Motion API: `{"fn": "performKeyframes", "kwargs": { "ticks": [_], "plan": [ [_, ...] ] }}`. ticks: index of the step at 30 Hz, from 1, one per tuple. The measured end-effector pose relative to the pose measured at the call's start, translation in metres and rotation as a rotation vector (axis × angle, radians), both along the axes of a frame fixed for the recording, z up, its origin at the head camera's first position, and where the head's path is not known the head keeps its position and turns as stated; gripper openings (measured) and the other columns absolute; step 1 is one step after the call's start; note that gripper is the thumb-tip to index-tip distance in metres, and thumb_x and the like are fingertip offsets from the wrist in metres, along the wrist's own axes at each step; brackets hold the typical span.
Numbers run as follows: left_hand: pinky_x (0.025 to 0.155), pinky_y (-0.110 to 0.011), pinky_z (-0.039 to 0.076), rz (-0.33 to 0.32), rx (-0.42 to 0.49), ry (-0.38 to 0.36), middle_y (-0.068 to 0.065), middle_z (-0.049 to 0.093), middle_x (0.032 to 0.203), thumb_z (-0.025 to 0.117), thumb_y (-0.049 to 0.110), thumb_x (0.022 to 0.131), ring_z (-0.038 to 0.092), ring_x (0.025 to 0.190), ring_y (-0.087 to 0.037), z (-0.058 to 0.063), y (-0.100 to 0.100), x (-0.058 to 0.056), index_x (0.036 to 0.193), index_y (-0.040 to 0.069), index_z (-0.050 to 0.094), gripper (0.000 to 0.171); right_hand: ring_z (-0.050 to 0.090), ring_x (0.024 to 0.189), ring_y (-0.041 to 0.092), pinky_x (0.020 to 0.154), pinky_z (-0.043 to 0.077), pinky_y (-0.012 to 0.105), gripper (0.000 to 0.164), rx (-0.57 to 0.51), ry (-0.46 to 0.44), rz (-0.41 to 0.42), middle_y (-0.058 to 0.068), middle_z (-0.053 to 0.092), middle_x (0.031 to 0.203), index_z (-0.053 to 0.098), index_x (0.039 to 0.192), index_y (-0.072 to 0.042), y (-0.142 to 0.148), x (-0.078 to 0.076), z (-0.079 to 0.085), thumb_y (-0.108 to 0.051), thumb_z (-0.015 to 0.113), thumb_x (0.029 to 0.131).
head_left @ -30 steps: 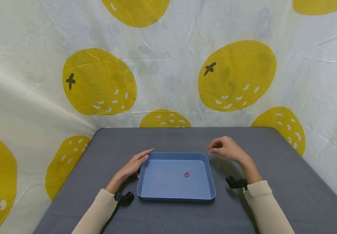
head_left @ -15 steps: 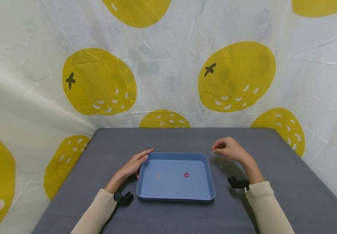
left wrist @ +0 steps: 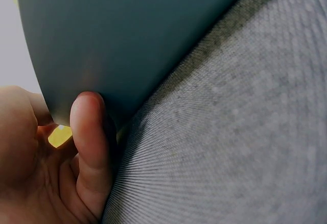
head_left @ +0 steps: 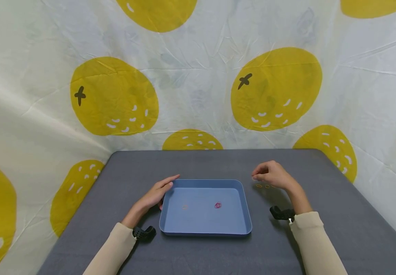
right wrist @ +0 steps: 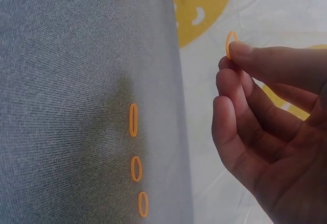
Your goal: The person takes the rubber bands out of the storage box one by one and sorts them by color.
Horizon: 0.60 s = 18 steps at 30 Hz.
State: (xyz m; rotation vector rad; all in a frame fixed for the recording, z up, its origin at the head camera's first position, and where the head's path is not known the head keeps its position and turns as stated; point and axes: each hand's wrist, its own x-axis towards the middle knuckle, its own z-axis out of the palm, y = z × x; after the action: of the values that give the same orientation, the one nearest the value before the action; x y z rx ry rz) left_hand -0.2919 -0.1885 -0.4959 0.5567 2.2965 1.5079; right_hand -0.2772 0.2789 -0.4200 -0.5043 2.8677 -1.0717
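My right hand (head_left: 271,175) is raised over the table beyond the tray's right side and pinches a small orange rubber band (right wrist: 228,45) between thumb and forefinger. Below it, several orange bands lie in a row on the cloth, among them a narrow rubber band (right wrist: 133,120) and a rounder rubber band (right wrist: 136,169). At the far left corner of the blue tray (head_left: 205,228), my left hand (head_left: 155,194) grips the rim and side wall. Inside the tray are a pinkish-red rubber band bundle (head_left: 218,205) and a faint orange rubber band (head_left: 185,206).
Grey cloth covers the table (head_left: 198,256). Behind it hangs a pale curtain (head_left: 198,95) printed with large yellow fruit. A black wrist camera (head_left: 144,233) sits at the left cuff, and another black camera (head_left: 282,213) at the right.
My right hand has drifted a little to the right, away from the tray, still pinching. More of the orange rubber bands below it now show. The left hand stays on the tray.
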Motion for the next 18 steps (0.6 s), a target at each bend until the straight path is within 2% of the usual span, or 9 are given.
{"fn": "performKeyframes", "kwargs": {
  "ticks": [18],
  "plan": [
    [0.043,-0.032,0.051,0.006,-0.003,-0.008,-0.021,0.044,0.157,0.04,0.033,0.114,0.055,0.045,-0.016,0.0012,-0.0007,0.0009,0.161,0.023,0.039,0.049,0.06,0.072,0.011,0.061,0.05,0.025,0.012,-0.004,-0.045,-0.01,0.009,0.075,0.086,0.078,0.097,0.0,0.0071,-0.0038,-0.0069,-0.01,0.075,0.092]
  ]
}}
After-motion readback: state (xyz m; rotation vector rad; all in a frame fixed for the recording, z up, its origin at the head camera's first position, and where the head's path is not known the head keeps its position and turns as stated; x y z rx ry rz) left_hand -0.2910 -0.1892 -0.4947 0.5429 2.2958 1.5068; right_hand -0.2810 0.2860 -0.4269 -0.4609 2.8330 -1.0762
